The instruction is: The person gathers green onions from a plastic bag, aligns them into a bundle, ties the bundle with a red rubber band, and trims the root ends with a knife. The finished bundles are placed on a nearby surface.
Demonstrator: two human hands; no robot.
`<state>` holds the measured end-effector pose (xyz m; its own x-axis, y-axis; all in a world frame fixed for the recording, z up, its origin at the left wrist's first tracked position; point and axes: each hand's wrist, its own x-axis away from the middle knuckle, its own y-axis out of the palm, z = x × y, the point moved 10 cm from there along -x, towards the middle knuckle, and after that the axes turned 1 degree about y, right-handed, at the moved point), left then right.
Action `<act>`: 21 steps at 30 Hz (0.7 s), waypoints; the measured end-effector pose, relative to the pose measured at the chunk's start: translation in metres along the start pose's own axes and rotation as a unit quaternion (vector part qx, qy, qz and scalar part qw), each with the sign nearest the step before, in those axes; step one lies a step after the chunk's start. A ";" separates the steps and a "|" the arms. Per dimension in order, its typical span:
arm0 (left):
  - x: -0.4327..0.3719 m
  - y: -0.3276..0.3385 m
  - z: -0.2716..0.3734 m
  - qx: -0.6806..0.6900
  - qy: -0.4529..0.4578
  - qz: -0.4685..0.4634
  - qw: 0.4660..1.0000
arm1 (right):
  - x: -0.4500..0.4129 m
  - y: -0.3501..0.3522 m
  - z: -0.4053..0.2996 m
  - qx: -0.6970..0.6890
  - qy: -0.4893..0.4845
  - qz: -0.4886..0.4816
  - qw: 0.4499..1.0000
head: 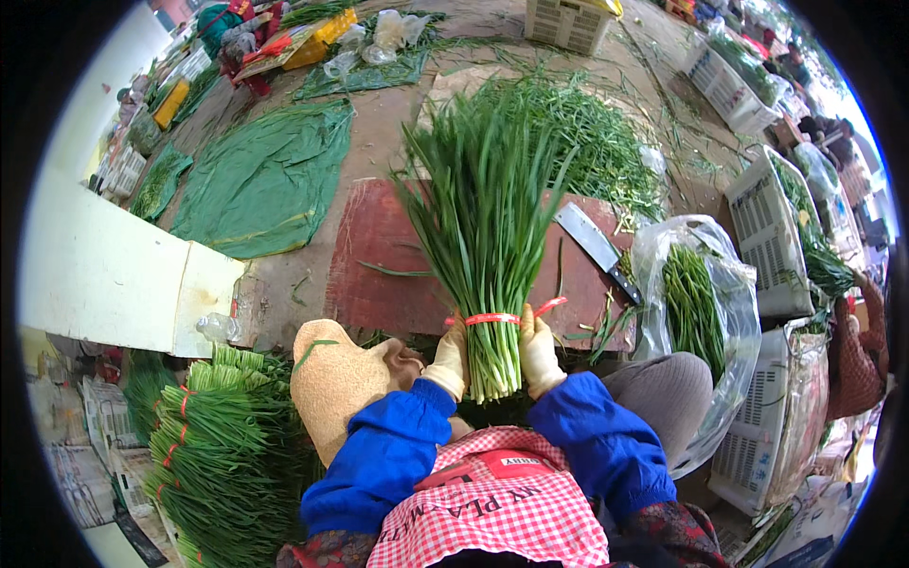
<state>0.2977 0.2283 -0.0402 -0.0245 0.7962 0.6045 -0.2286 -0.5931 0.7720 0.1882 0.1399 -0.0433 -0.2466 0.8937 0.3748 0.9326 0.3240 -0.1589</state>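
Both gloved hands grip a thick bunch of garlic chives [490, 248] near its pale cut ends, with the leaves fanning away from me. My left hand [449, 358] presses the left side of the stems, and my right hand [540, 351] the right side. Around the stems runs a red tape band [492, 319], its loose tail sticking out past my right hand. Beneath the leaves lies a worn red board [376, 241]. A cleaver [596, 248] with a black handle rests on the board's right part, apart from my hands.
Banded chive bunches [213, 454] are stacked at my left. On my right stands a clear plastic bag [738, 305] holding chives. Loose trimmings [596, 135] heap beyond the board, beside a green tarp [270, 177]. White crates [770, 234] line the right; people sit farther off.
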 end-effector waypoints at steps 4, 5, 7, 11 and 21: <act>-0.005 -0.058 0.001 -0.142 0.030 0.157 0.977 | 0.003 0.031 0.050 -0.234 0.224 -0.167 0.931; -0.002 -0.068 0.002 -0.190 -0.002 0.205 0.960 | 0.013 0.041 0.053 -0.371 0.309 -0.206 0.851; -0.003 -0.035 0.007 -0.193 0.015 0.053 0.980 | 0.016 0.050 0.030 -0.443 0.287 -0.280 0.802; 0.016 0.023 0.005 -0.062 -0.021 -0.115 0.991 | 0.025 0.063 -0.009 -0.480 0.266 -0.322 0.771; 0.019 0.031 -0.012 0.029 -0.072 -0.168 0.983 | 0.017 0.002 -0.082 0.406 -0.202 0.010 0.891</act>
<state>0.2789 0.2265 -0.0072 0.1813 0.9257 0.3319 -0.1437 -0.3089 0.9402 0.2073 0.1304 0.0374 -0.4593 0.8877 0.0318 0.4800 0.2782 -0.8320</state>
